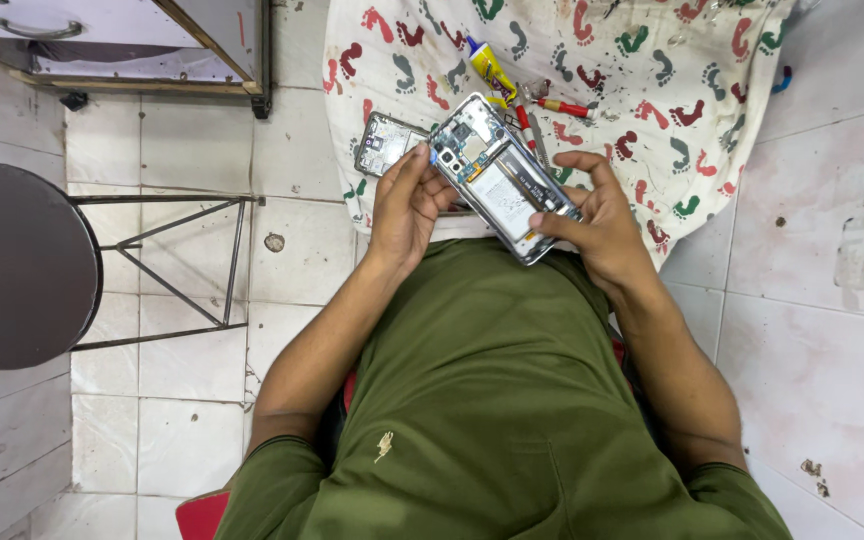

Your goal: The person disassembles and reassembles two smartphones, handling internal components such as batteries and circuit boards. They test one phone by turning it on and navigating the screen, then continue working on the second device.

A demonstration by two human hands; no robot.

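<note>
Holding an opened smartphone just above the lap, a person in an olive-green shirt is seen from overhead, seated over a tiled floor. The phone, its back cover off so that the battery and circuit board are exposed, is tilted diagonally in the upper middle of the frame. It is gripped by the right hand, whose fingers are curled around the lower right edge and whose thumb is pressed along the frame. The left hand is half closed at the phone's upper left corner, and a small blue pick-like tool appears to be pinched between thumb and forefinger there, though it is too small to be made out with certainty.

For work of this kind, the chassis is best kept steady by the supporting hand while only light pressure is applied at the corner, so that the exposed board and flex cables are not strained; that is a judgement from the grip shown.

Just beyond the hands, a detached inner phone part lies on a white cloth printed with coloured footprints, which is spread across the top of the frame. Farther up the cloth, a yellow glue tube and a red-handled screwdriver are laid near each other. A round dark stool is seen at the left edge, and a cabinet in the upper left corner.
</note>
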